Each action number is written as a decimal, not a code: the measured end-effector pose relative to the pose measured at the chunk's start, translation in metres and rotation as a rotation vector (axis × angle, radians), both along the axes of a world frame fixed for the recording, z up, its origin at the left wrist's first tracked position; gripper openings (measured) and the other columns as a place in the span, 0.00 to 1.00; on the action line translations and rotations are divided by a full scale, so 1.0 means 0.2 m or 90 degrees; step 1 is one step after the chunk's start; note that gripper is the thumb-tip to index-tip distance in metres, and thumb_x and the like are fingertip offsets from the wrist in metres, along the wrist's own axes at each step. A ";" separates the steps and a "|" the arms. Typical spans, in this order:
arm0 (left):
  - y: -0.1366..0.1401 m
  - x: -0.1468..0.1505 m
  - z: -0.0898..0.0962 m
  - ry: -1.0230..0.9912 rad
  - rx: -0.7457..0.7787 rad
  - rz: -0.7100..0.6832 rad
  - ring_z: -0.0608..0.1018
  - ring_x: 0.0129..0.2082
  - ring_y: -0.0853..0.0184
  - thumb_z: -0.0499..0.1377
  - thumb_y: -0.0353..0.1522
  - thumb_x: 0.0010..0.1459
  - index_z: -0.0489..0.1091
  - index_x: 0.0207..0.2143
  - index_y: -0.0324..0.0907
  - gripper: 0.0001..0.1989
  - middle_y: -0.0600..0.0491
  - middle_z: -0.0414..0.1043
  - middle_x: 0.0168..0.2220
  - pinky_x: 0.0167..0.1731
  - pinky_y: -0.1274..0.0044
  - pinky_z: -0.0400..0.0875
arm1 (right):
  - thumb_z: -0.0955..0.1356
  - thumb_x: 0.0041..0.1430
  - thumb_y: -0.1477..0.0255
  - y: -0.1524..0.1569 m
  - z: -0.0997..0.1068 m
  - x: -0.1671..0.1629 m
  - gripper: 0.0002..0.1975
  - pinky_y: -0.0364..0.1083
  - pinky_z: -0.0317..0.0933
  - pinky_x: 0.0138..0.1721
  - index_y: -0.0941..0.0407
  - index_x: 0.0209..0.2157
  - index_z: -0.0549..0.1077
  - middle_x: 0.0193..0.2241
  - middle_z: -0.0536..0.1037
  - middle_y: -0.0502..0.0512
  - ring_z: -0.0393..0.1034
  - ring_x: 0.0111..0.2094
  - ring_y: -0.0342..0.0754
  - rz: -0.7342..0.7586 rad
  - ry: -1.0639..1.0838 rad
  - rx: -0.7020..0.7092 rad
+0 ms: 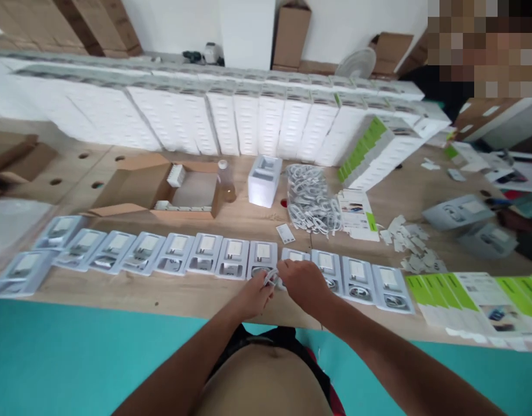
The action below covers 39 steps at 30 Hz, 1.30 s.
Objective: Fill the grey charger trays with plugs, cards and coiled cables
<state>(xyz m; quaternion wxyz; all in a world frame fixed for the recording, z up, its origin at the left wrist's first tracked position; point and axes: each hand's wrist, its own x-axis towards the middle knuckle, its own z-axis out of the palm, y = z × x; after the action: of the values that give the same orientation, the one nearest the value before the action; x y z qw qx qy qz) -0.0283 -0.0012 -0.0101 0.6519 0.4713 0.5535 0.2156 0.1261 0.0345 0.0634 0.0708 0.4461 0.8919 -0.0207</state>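
A coiled white cable (271,277) is pinched in my left hand (254,298), just in front of the row of trays. My right hand (306,284) meets it from the other side, its curled fingers closed at the coil's edge. Under and behind my hands runs a line of white plastic trays (205,253), each with a white block in its upper slot. Cables lie coiled in the trays on the right, such as the end tray (394,289). One tray (295,254) is partly covered by my right hand.
A heap of white cables (311,196) lies beyond the trays, beside a stack of empty trays (265,180). Left of it stand a bottle (226,182) and an open carton (185,193). White boxes (244,118) form a wall behind. Green-and-white sleeves (478,306) lie right. A person (454,86) is at upper right.
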 end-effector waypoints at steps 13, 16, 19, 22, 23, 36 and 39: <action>0.10 -0.65 -0.04 -0.067 0.060 -0.076 0.66 0.19 0.72 0.54 0.33 0.53 0.66 0.29 0.41 0.05 0.60 0.63 0.19 0.20 0.79 0.58 | 0.64 0.60 0.61 -0.12 -0.26 -0.66 0.11 0.42 0.61 0.23 0.55 0.31 0.67 0.21 0.75 0.48 0.72 0.20 0.45 -0.563 0.776 -0.313; 0.11 -0.69 0.00 -0.094 0.056 -0.107 0.66 0.20 0.72 0.53 0.35 0.55 0.65 0.30 0.41 0.06 0.59 0.65 0.22 0.21 0.79 0.58 | 0.67 0.57 0.59 -0.17 -0.27 -0.71 0.13 0.40 0.55 0.18 0.56 0.30 0.68 0.21 0.75 0.49 0.72 0.20 0.45 -0.646 0.892 -0.357; 0.11 -0.70 0.02 -0.119 0.046 -0.138 0.66 0.21 0.73 0.53 0.34 0.55 0.64 0.30 0.41 0.06 0.58 0.65 0.22 0.22 0.80 0.58 | 0.68 0.54 0.58 -0.22 -0.28 -0.73 0.15 0.39 0.55 0.17 0.57 0.30 0.68 0.21 0.75 0.49 0.71 0.19 0.44 -0.708 0.971 -0.399; 0.11 -0.71 0.02 -0.152 0.028 -0.167 0.65 0.21 0.74 0.54 0.33 0.53 0.63 0.31 0.41 0.04 0.59 0.64 0.24 0.22 0.80 0.57 | 0.66 0.56 0.57 -0.25 -0.28 -0.75 0.16 0.41 0.56 0.19 0.57 0.31 0.69 0.22 0.75 0.50 0.70 0.20 0.44 -0.712 0.930 -0.353; 0.11 -0.71 0.01 -0.162 0.022 -0.171 0.64 0.21 0.74 0.54 0.32 0.53 0.62 0.32 0.42 0.04 0.59 0.63 0.24 0.21 0.81 0.56 | 0.66 0.57 0.57 -0.26 -0.28 -0.76 0.16 0.41 0.58 0.21 0.57 0.32 0.70 0.22 0.75 0.50 0.69 0.20 0.44 -0.698 0.870 -0.298; 0.14 -0.89 0.15 0.010 0.343 -0.146 0.71 0.43 0.62 0.53 0.35 0.60 0.66 0.48 0.44 0.14 0.48 0.68 0.45 0.46 0.70 0.64 | 0.65 0.58 0.69 -0.16 -0.21 -0.66 0.20 0.46 0.67 0.40 0.54 0.52 0.70 0.41 0.77 0.55 0.72 0.37 0.46 -0.427 0.693 -0.266; 0.16 -0.90 0.11 -0.020 0.257 -0.088 0.72 0.41 0.64 0.61 0.31 0.52 0.64 0.52 0.43 0.23 0.48 0.69 0.45 0.43 0.72 0.67 | 0.64 0.60 0.67 -0.17 -0.18 -0.71 0.12 0.45 0.67 0.38 0.55 0.43 0.76 0.34 0.78 0.53 0.73 0.34 0.46 -0.467 0.734 -0.201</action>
<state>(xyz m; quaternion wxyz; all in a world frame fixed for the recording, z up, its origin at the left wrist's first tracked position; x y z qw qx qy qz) -0.2083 0.0310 0.0124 0.5662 0.6258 0.4551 0.2841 -0.0153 0.0009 0.0270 -0.3608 0.6206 0.5656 -0.4059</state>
